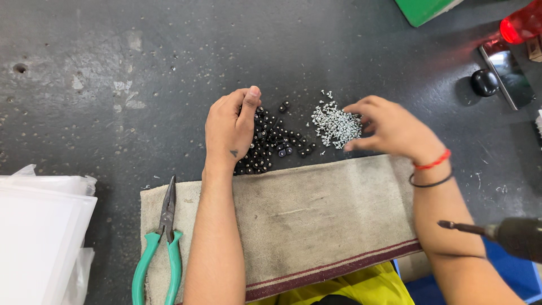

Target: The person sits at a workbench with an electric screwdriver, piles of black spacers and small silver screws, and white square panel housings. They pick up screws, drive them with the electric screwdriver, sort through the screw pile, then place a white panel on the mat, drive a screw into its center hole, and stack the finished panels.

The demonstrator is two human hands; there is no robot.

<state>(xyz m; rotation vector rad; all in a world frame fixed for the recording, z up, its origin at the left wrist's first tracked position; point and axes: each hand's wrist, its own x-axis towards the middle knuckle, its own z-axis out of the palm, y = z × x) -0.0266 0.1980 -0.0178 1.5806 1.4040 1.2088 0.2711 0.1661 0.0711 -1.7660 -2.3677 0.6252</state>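
Resting on a dark, pitted, paint-flecked work surface [113,68], the left hand [228,130] lies curled over the near edge of a heap of small black rounded parts [274,141], glossy and bead-like; the fingers are bent loosely inward, and whether any part is pinched inside cannot be told. The right hand [392,129] hovers at the right edge of a heap of small bright metal screws [336,124], silvery and spiky in texture, thumb and fingers half-spread and holding nothing that shows. The two heaps sit just beside each other, between the hands, directly beyond the far edge of a cloth.

Cloth [327,220]: beige, felted and worn, rectangular, with a maroon stripe along its near edge; both forearms lie across it.
Pliers [161,248]: long-nosed, dull steel jaws, teal plastic-coated handles, lying on the cloth's left end.
Power screwdriver [508,234]: dark body, slim metal bit, at lower right.
Wrist bands [432,172]: one red thread, one thin black, on the right wrist.
White plastic sheets [39,231]: stacked, smooth, at left.
Black knob [484,82]: rounded, glossy, at upper right.
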